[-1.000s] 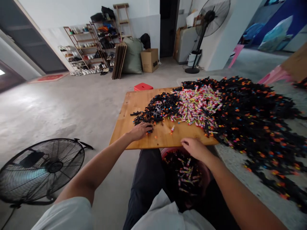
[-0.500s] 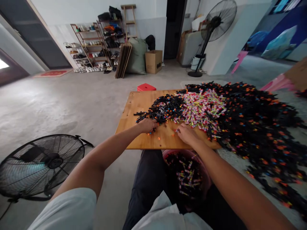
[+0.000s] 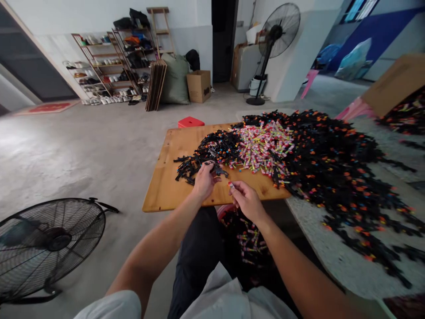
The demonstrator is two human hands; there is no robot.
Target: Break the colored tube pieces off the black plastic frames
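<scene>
My left hand [image 3: 204, 181] is closed on a black toy gun [image 3: 218, 170], held over the wooden board near its front edge. To its right, my right hand [image 3: 247, 200] pinches a small pink-and-white tube [image 3: 231, 185] between thumb and fingertips. A small gap separates the two hands. Behind my left hand lies a heap of black toy guns [image 3: 223, 142] with some blue and orange bits. Beside that heap is a pile of small pink, white and yellow tubes [image 3: 265, 144]. Between my legs, a tub [image 3: 222, 212] holds more dark pieces and tubes, partly hidden by my right arm.
A far larger heap of black toy guns with orange tips [image 3: 328, 150] spreads over a grey speckled surface [image 3: 318, 226] at right. A floor fan [image 3: 55, 241] stands at left. Beyond the wooden board [image 3: 159, 177] is a red stool [image 3: 190, 122]; a tilted cardboard box [image 3: 395, 84] is at right.
My left hand has lifted from the board with a black toy gun and turned palm inward. My right hand has moved closer to me, still pinching a tube. The view has swung right.
</scene>
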